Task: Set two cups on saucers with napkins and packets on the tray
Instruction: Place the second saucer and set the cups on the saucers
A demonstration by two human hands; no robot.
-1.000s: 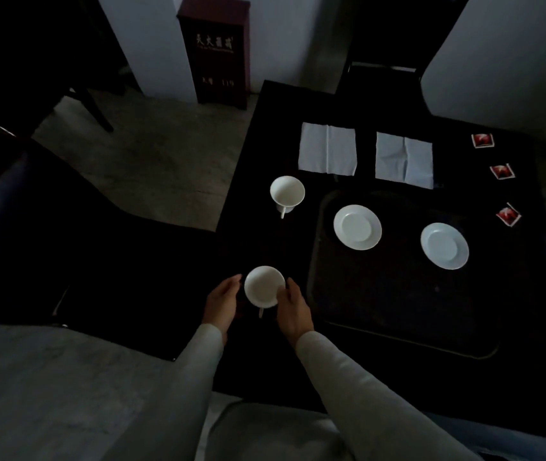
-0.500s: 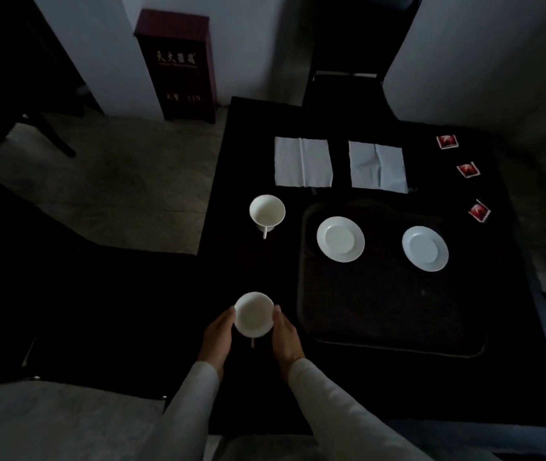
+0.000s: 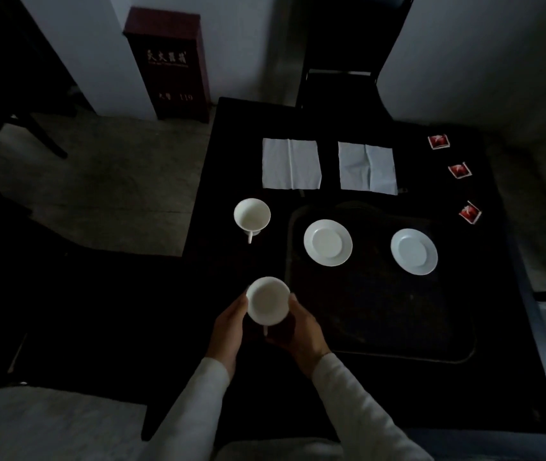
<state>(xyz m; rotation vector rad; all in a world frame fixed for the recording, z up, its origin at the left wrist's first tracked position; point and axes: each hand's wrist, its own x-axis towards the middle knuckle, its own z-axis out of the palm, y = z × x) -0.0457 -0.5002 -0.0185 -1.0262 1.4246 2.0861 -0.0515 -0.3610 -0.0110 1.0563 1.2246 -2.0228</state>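
A white cup (image 3: 267, 300) sits between both hands at the near left of the dark table, its handle pointing toward me. My left hand (image 3: 228, 322) cups its left side and my right hand (image 3: 301, 331) its right side. A second white cup (image 3: 251, 216) stands farther back, left of the dark tray (image 3: 381, 327). Two white saucers lie on the tray's far part, one on the left (image 3: 328, 242) and one on the right (image 3: 414, 251). Two white napkins (image 3: 291, 163) (image 3: 367, 168) lie flat behind the tray. Three red packets (image 3: 438, 141) (image 3: 460, 170) (image 3: 470, 212) line the right side.
The black table (image 3: 238, 154) ends at its left edge beside the far cup, with grey floor beyond. A dark red cabinet (image 3: 168, 61) stands against the wall at the back left. A dark chair (image 3: 341, 54) stands behind the table.
Both hands have closed in further around the near cup, which looks slightly raised and tilted. The camera view has shifted a little.
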